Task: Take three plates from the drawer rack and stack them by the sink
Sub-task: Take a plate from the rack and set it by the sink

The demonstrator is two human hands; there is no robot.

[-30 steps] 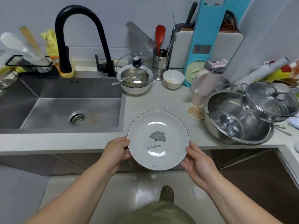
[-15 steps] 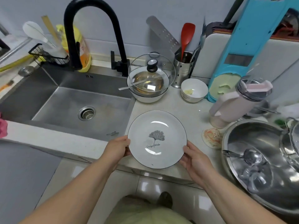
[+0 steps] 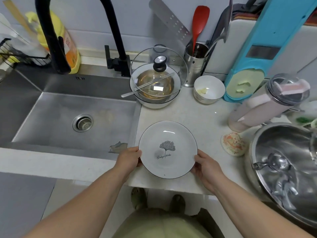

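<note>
Sink [image 3: 72, 107]: steel basin at far left, its right wall bordering the pale tabletop [image 3: 202, 117]; the landing zone is the bare strip just right of that wall.
Left hand [image 3: 128, 159]: grips the plate's left rim, fingers curled under the edge and thumb side against it.
Plate [image 3: 167, 149]: white, dark-rimmed, with a leaf print at centre; face up and roughly level over the near edge of the tabletop, just right of the sink. Whether its base already touches the surface cannot be told.
Step in hand (judgement): setting down a plate, seemingly the one that will carry the stack; no other plate shows beside the sink.
Technique (judgement): keep the plate level, lower it squarely, and place it slightly farther in so no part overhangs the front edge; slide the fingers out sideways only once the base is seated.
Right hand [image 3: 206, 168]: holds the right rim, fingers wrapped beneath and thumb at the edge, mirroring the other grip.
Small speckled dish [image 3: 234, 143]: lies near the plate's right; keep clear.
Steel pot [image 3: 284, 169]: large, at far right, limiting room to shift that way.
</note>
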